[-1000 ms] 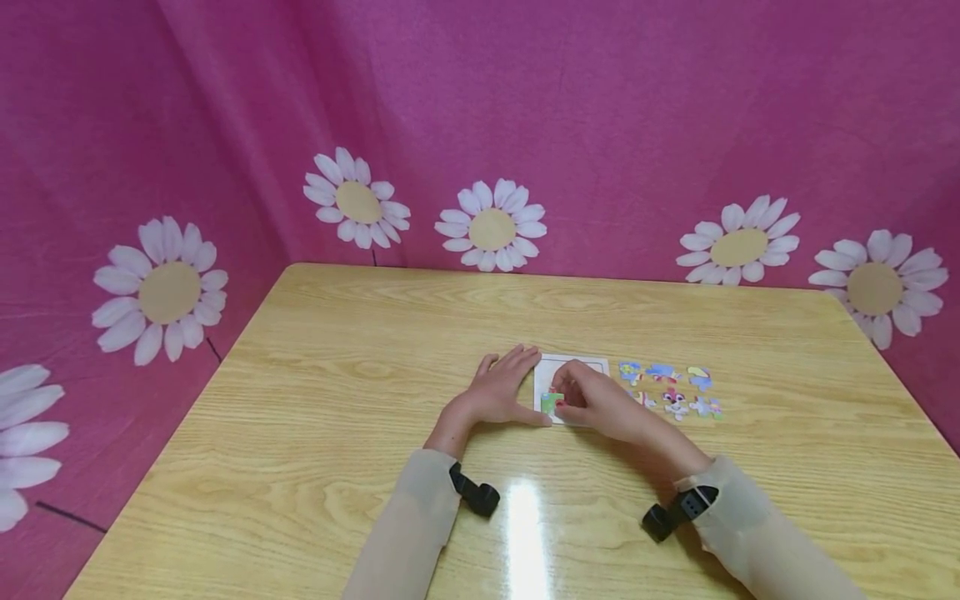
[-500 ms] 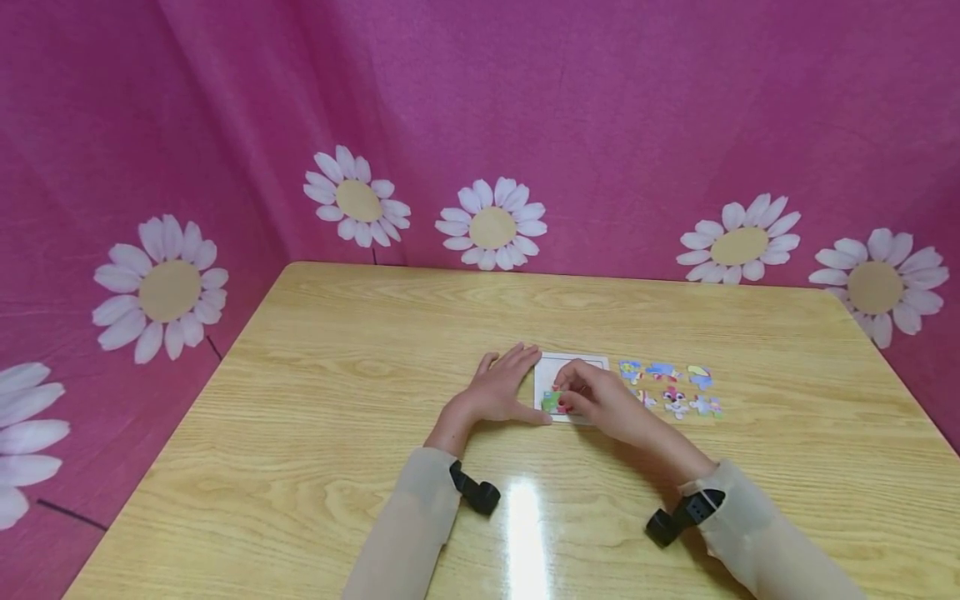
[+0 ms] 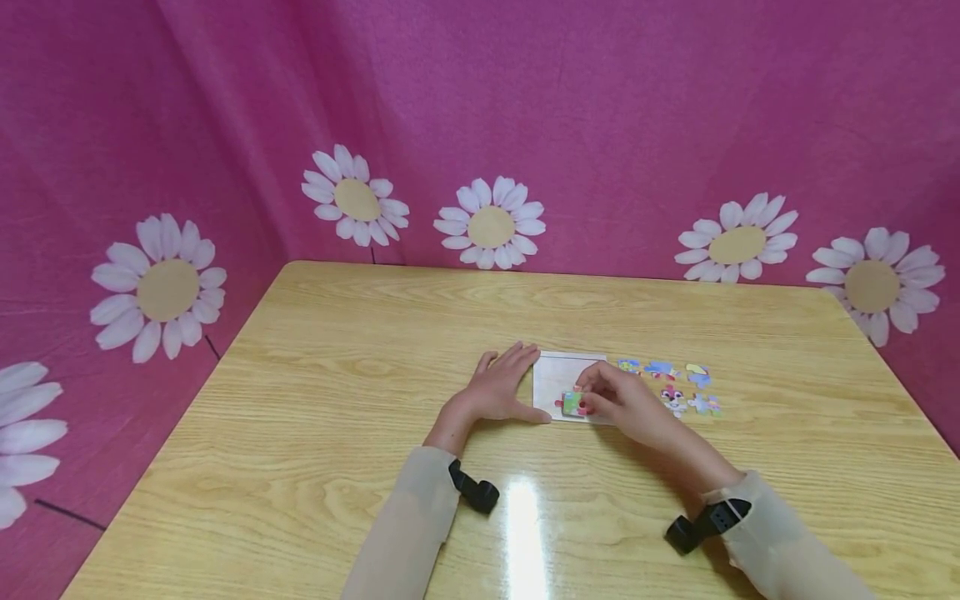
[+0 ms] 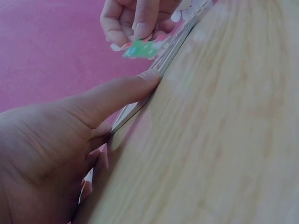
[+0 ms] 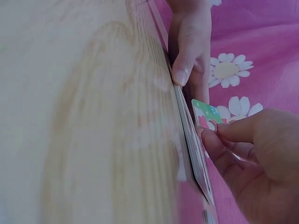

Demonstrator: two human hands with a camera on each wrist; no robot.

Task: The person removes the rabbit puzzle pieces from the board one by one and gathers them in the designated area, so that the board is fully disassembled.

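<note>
Thumb and fingers of my right hand [image 3: 630, 408] pinch a green jigsaw piece [image 3: 572, 403] with pink-red parts, over the front of a white puzzle board [image 3: 551, 373]. The right wrist view shows this jigsaw piece [image 5: 206, 112] tilted and raised off the board. My left hand [image 3: 495, 393] lies at the board's left side, fingers stretched along it and thumb at the front left corner. In the left wrist view, the left thumb [image 4: 124, 93] touches the board's edge. Right fingers hide part of the piece and the board's right part.
Several loose jigsaw pieces lie in two rows right of the board, among them a red-and-white face piece [image 3: 672, 400] and a blue-and-yellow piece [image 3: 699, 375]. The wooden table [image 3: 337, 375] meets a pink daisy-patterned cloth [image 3: 600, 125] at the back.
My right hand has shifted right, carrying the green jigsaw piece from the board's front left corner toward its front middle. My left hand has stayed in place.
</note>
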